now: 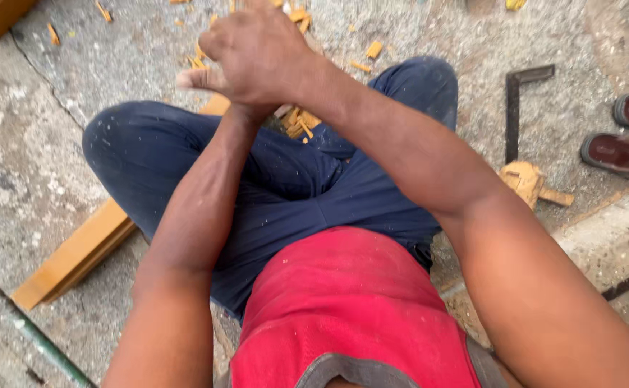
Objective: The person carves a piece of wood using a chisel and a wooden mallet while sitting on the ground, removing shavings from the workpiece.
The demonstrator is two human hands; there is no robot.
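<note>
From the head camera, the person sits cross-legged on the rough grey stone floor (34, 165), in dark blue trousers and a red shirt. The right hand (257, 54) is up in front of the knees, its fingers (217, 47) curled into a tight fist; whatever they may grip is hidden behind the knuckles, so I cannot tell if anything is in it. The left hand is covered by that fist; only the left forearm shows, running up beneath the right wrist, and the state of its fingers cannot be told.

The long yellow-orange wooden plank (77, 255) lies on the floor, passing under the left thigh and showing again just behind the fist. Small orange wood chips (296, 122) are scattered between the knees and further out.

To the right, well apart from the hands, lie a dark metal L-shaped square (519, 100), a chunky pale wooden offcut (526, 179) and a pair of brown sandals (627, 136).

To my eye, working the plank well here calls for the leg's weight to stay on it so it cannot shift, short controlled strokes, and the hidden hand kept clear of any edge.
</note>
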